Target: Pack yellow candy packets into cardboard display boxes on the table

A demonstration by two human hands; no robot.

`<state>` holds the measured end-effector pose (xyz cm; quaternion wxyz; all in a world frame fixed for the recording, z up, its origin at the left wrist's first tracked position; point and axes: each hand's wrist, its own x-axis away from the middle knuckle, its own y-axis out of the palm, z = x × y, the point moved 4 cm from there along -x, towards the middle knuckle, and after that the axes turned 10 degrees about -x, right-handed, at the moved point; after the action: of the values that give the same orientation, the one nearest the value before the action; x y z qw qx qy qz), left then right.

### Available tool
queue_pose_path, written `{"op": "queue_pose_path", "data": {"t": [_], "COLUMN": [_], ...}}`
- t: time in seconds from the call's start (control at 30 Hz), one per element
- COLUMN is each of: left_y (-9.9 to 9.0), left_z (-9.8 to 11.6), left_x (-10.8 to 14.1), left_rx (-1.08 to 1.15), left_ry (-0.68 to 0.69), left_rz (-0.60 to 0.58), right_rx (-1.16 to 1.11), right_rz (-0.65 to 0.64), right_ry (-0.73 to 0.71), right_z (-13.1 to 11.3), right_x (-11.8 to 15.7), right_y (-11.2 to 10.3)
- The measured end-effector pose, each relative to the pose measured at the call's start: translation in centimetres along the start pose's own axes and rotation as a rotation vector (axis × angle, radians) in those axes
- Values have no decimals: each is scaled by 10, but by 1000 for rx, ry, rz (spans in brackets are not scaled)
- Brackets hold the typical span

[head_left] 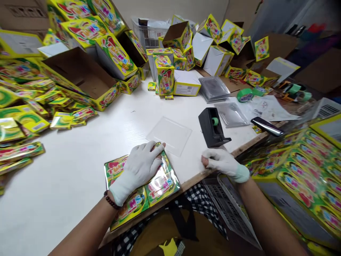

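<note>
My left hand (141, 165), in a white glove with bare fingertips, lies flat with its fingers spread on a clear plastic tray of printed candy packs (160, 185) at the table's front edge. My right hand (218, 161), gloved the same way, is over the table edge with its fingers curled together; whatever they may hold is too small to make out. Just beyond it stands a black tape dispenser (213, 127) with a green roll. An empty clear plastic tray (170, 135) lies flat behind the packs.
Small packs (71, 117) and large open boxes (80, 71) crowd the left. Upright boxes (165, 76) stand at the back. Stacked clear trays (214, 89), green tape rolls (244, 95) and a dark stapler-like object (267, 126) are at the right. A full carton (287, 192) sits lower right.
</note>
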<state>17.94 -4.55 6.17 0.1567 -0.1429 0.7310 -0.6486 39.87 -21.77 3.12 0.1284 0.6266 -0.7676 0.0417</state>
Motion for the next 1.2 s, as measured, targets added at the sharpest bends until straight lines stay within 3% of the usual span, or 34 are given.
{"op": "queue_pose_path", "data": {"t": [0.13, 0.23, 0.4, 0.6, 0.67, 0.73, 0.8, 0.83, 0.9, 0.97, 1.1, 1.2], "left_y": [-4, -5, -1, 1, 0, -1, 0, 0, 2, 3, -3, -9], "left_z": [1, 1, 0, 0, 0, 0, 0, 1, 2, 2, -1, -8], "left_x": [4, 6, 5, 3, 4, 5, 6, 6, 6, 5, 16, 56], "left_rx": [18, 42, 93, 100, 117, 123, 112, 107, 107, 121, 84, 26], "left_ry": [-7, 4, -22, -41, -42, -41, -38, -36, -38, -38, -7, -42], "left_rz": [10, 22, 36, 23, 25, 26, 31, 34, 41, 42, 48, 16], "right_rx": [29, 101, 156, 18, 74, 185, 331, 423, 633, 845, 1129, 1185], "right_rz": [-479, -627, -639, -519, -441, -237, -7, 48, -14, -155, -253, -251], "right_ry": [84, 176, 236, 426, 412, 240, -95, -279, -570, -716, -789, -835], "right_z": [-26, -19, 5, 47, 61, 63, 50, 41, 27, 22, 27, 32], "right_x": [-52, -84, -103, -100, -94, -85, -67, -55, -27, -5, 15, 16], "right_y": [61, 77, 73, 79, 80, 76, 73, 76, 93, 115, 147, 157]}}
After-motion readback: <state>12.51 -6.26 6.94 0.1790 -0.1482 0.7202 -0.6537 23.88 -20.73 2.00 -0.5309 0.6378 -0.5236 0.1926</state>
